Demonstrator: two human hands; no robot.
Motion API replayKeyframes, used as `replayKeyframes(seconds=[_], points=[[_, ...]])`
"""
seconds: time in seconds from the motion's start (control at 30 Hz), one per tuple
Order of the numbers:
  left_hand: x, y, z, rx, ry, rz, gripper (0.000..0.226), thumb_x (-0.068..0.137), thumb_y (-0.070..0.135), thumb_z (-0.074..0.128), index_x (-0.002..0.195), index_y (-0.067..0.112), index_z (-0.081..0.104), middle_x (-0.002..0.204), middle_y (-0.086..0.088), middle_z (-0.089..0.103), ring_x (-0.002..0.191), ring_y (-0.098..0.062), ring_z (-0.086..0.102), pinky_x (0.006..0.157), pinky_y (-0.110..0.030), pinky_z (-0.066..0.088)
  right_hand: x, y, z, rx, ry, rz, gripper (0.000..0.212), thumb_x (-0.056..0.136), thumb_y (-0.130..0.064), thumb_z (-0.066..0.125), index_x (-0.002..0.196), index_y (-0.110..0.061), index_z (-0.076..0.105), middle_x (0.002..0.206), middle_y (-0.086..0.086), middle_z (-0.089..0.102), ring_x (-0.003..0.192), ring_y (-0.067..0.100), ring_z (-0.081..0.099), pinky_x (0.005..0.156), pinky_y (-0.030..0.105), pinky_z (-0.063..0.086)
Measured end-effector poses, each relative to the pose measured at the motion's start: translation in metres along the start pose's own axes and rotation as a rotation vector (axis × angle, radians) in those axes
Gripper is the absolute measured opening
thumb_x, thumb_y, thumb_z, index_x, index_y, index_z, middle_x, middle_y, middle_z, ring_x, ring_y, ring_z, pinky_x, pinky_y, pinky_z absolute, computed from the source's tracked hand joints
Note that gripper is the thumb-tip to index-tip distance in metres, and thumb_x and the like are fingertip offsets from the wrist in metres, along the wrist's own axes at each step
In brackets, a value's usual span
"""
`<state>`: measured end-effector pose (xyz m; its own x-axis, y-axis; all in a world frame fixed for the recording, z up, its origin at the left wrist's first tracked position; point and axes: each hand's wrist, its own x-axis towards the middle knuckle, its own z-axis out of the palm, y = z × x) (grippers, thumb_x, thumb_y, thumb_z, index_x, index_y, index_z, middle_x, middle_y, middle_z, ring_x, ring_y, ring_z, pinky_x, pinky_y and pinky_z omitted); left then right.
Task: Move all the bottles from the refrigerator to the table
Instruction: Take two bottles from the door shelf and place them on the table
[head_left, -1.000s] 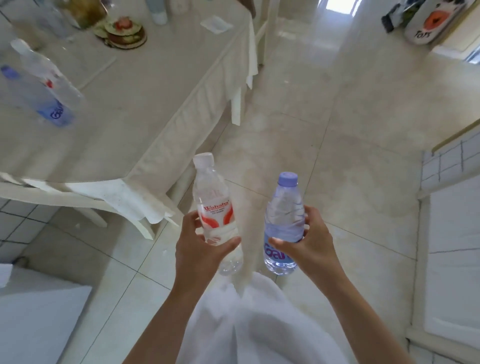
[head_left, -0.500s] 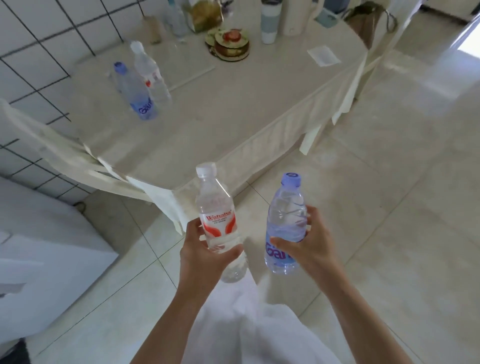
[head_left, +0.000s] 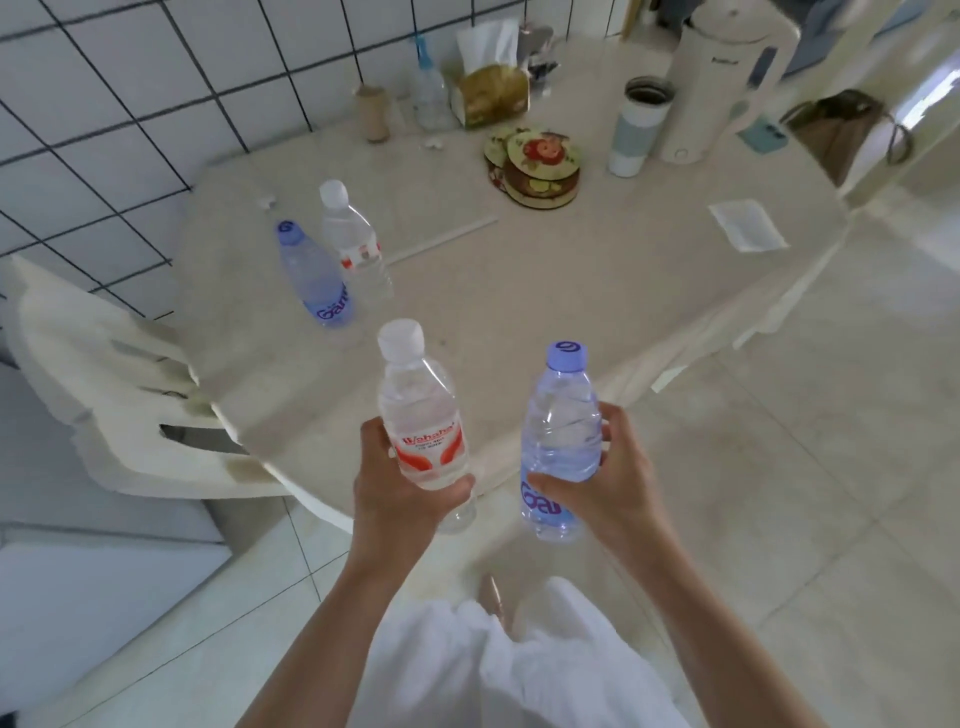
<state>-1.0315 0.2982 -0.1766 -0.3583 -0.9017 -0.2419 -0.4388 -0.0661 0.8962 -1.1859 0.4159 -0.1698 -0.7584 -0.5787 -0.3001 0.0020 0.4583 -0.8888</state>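
Note:
My left hand (head_left: 397, 491) grips a clear bottle with a white cap and red label (head_left: 418, 410), held upright over the near edge of the table (head_left: 545, 291). My right hand (head_left: 605, 483) holds a bluish bottle with a purple cap (head_left: 561, 431) upright, just off the table's edge above the floor. Two more bottles stand on the table's left part: a purple-capped one (head_left: 311, 278) and a white-capped one with a red label (head_left: 350, 241), close together. The refrigerator is out of view.
A white chair (head_left: 98, 374) is tucked in at the table's left. At the back of the table stand stacked coasters (head_left: 535, 169), a tumbler (head_left: 639, 127), a white kettle (head_left: 722, 78), a tissue box (head_left: 491, 91) and another bottle (head_left: 428, 88). A paper slip (head_left: 748, 226) lies on the right. Tiled wall lies behind.
The view has swung toward the table and come closer. Both hands, each still holding its bottle, have moved from over the floor up to the table's near edge.

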Motion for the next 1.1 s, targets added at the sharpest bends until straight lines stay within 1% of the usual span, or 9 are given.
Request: replayKeyframes(seconds=[0.2, 0.33, 0.43, 0.57, 0.63, 0.73, 0.87, 1.0, 1.1], points=[[0.058, 0.012, 0.026, 0.012, 0.045, -0.022, 0.076, 0.051, 0.011, 0.094, 0.105, 0.031, 0.045, 0.090, 0.019, 0.063, 0.078, 0.011, 0.062, 0.064, -0.014, 0.047, 0.080, -0.017, 0.005, -0.019, -0.104, -0.064, 0.069, 0.051, -0.017, 0.088, 0.104, -0.035, 0.046, 0.101, -0.011, 0.061, 0.092, 0.009, 0.064, 0.070, 0.018, 0.048], [0.100, 0.026, 0.052, -0.001, 0.108, -0.050, 0.079, 0.051, 0.011, 0.094, 0.108, 0.034, 0.043, 0.093, 0.020, 0.062, 0.079, 0.017, 0.059, 0.062, -0.001, 0.043, 0.142, -0.031, 0.010, -0.056, -0.170, -0.080, 0.075, 0.051, -0.012, 0.087, 0.112, -0.029, 0.047, 0.106, -0.006, 0.060, 0.096, 0.015, 0.063, 0.078, 0.031, 0.053], [0.137, 0.043, 0.075, -0.011, 0.186, -0.067, 0.080, 0.050, 0.012, 0.094, 0.103, 0.041, 0.041, 0.091, 0.025, 0.059, 0.077, 0.020, 0.057, 0.062, 0.001, 0.040, 0.198, -0.044, 0.010, -0.123, -0.253, -0.105, 0.077, 0.056, -0.010, 0.086, 0.120, -0.027, 0.046, 0.113, -0.004, 0.057, 0.101, 0.015, 0.059, 0.076, 0.020, 0.046], [0.191, 0.062, 0.101, -0.029, 0.308, -0.110, 0.076, 0.050, 0.009, 0.093, 0.097, 0.044, 0.045, 0.092, 0.018, 0.065, 0.080, 0.008, 0.062, 0.070, -0.017, 0.047, 0.270, -0.061, 0.012, -0.180, -0.355, -0.178, 0.078, 0.056, -0.010, 0.085, 0.123, -0.023, 0.047, 0.113, 0.000, 0.053, 0.100, 0.017, 0.055, 0.078, 0.023, 0.042], [0.216, 0.067, 0.111, -0.016, 0.360, -0.113, 0.076, 0.049, 0.008, 0.093, 0.099, 0.042, 0.046, 0.094, 0.016, 0.066, 0.082, 0.002, 0.064, 0.072, -0.022, 0.048, 0.304, -0.064, 0.020, -0.205, -0.386, -0.193, 0.069, 0.056, -0.014, 0.083, 0.116, -0.020, 0.050, 0.107, 0.002, 0.054, 0.093, 0.017, 0.057, 0.073, 0.024, 0.046], [0.259, 0.073, 0.125, -0.002, 0.451, -0.124, 0.079, 0.049, 0.008, 0.093, 0.106, 0.036, 0.046, 0.096, 0.015, 0.066, 0.086, -0.011, 0.064, 0.072, -0.018, 0.044, 0.362, -0.060, 0.045, -0.299, -0.481, -0.221, 0.049, 0.052, -0.030, 0.073, 0.093, -0.010, 0.054, 0.091, 0.009, 0.062, 0.076, 0.028, 0.064, 0.057, 0.021, 0.046], [0.306, 0.070, 0.136, 0.057, 0.569, -0.134, 0.074, 0.053, 0.017, 0.090, 0.109, 0.034, 0.046, 0.099, -0.001, 0.068, 0.088, -0.022, 0.065, 0.076, -0.031, 0.049, 0.407, -0.070, 0.075, -0.255, -0.465, -0.306, 0.042, 0.057, -0.034, 0.071, 0.086, -0.014, 0.049, 0.085, 0.009, 0.061, 0.068, 0.018, 0.057, 0.056, 0.020, 0.042], [0.338, 0.055, 0.137, 0.082, 0.620, -0.127, 0.070, 0.057, 0.017, 0.087, 0.112, 0.030, 0.046, 0.099, -0.003, 0.069, 0.088, -0.026, 0.065, 0.076, -0.037, 0.052, 0.429, -0.086, 0.104, -0.183, -0.483, -0.401, 0.040, 0.058, -0.027, 0.073, 0.084, -0.016, 0.045, 0.084, 0.012, 0.059, 0.064, 0.012, 0.047, 0.053, 0.013, 0.035], [0.355, 0.043, 0.136, 0.125, 0.631, -0.136, 0.064, 0.060, 0.021, 0.086, 0.114, 0.016, 0.051, 0.098, -0.004, 0.068, 0.089, -0.027, 0.065, 0.075, -0.036, 0.052, 0.438, -0.095, 0.122, -0.158, -0.475, -0.418, 0.029, 0.062, -0.014, 0.071, 0.069, -0.016, 0.043, 0.065, 0.005, 0.051, 0.054, 0.007, 0.040, 0.047, 0.015, 0.032]])
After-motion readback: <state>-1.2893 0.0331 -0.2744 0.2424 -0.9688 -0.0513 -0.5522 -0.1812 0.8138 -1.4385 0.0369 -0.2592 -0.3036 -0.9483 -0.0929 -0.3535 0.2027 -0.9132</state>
